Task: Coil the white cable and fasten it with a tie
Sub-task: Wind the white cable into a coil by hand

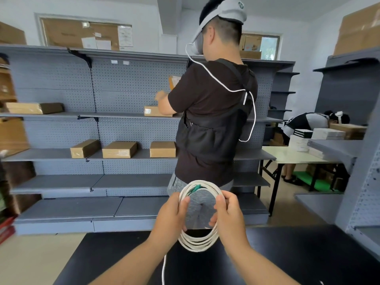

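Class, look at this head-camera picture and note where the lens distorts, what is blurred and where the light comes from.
Head view: the wide lens bows the grey shelving; the brown boxes at the far left edge are smeared; soft daylight enters by the window, no hard shadows; the white cable, left hand and right hand are sharp.

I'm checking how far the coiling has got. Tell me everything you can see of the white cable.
The white cable is wound into a round coil of several loops, held upright in the air above a dark table. The left hand grips its left side and the right hand its right side. A green piece, perhaps a connector, sits at the coil's upper left. One loose tail hangs from its bottom, out of frame.
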